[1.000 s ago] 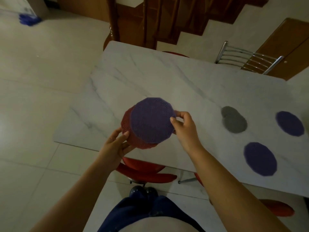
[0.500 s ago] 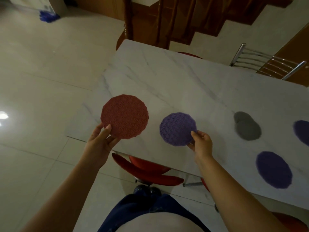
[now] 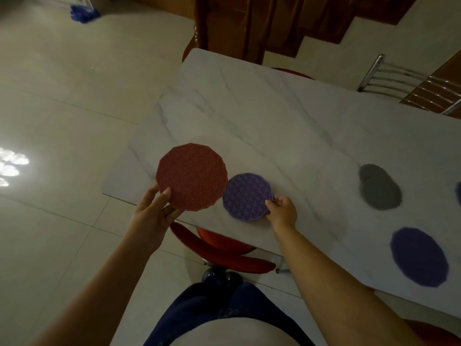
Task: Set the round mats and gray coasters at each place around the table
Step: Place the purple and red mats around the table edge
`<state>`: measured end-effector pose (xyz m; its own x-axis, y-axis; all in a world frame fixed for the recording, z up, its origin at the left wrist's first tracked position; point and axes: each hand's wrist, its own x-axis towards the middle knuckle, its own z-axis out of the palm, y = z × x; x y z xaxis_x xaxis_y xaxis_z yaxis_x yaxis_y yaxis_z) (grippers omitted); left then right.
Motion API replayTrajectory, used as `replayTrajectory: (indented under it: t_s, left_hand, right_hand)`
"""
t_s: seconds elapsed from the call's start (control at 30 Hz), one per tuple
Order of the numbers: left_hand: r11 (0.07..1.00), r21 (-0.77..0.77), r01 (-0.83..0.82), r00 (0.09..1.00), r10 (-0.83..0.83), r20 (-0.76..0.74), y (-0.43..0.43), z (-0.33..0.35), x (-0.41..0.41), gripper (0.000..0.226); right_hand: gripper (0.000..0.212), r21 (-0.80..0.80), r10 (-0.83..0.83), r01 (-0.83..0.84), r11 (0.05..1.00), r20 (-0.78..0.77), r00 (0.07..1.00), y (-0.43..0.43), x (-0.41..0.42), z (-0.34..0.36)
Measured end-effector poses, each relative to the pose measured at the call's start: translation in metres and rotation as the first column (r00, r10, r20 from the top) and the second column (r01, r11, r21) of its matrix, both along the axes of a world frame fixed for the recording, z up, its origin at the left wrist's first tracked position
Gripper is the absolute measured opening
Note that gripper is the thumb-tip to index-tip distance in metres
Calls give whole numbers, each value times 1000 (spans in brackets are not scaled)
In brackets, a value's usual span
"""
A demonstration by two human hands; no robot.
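Note:
My left hand (image 3: 153,216) holds a red round mat (image 3: 192,176) by its lower edge, raised above the near left part of the white marble table (image 3: 274,116). My right hand (image 3: 282,213) pinches the right edge of a purple round mat (image 3: 247,197), which lies flat or nearly flat on the table near its front edge. Gray coasters (image 3: 379,187), overlapping in a small pile, lie further right. Another purple mat (image 3: 419,257) lies at the near right, and a sliver of a third shows at the frame's right edge.
A red chair (image 3: 219,248) is tucked under the table's near edge just below the mats. A metal-backed chair (image 3: 409,83) stands at the far right side. Wooden stairs (image 3: 262,26) rise behind the table. Tiled floor spreads to the left.
The two mats were held stacked together, then separated. My right hand brought the purple mat down onto the table near the front edge, while my left hand kept the red mat raised.

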<state>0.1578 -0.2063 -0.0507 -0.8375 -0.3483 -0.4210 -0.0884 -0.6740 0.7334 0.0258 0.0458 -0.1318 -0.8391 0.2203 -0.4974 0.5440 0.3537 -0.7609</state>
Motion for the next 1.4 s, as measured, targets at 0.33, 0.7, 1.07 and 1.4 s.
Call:
replayTrajectory:
  t_s: [0.33,0.7,1.07,1.4]
  left_hand:
    - [1000,20,16,1000,-16,-18,12,-6,-1,20]
    - [992,77,99,995,-97,-37,-9,-15,-13,31]
    - [918,11,397,918,-397,4,-135,-4,-48,39]
    - [825,6,564,824,-564,48,-221,7,-79,33]
  right_hand:
    - [46,97,255,-260,961,57,965,10,-2,1]
    - [17,-74,129,-144,987,-180,975,-24,1,34]
    - [36,-361,160,-225,905,-201,966,-176,18,96]
    - [44,-249,-40,-34,968,-285,958,-254,39,109]
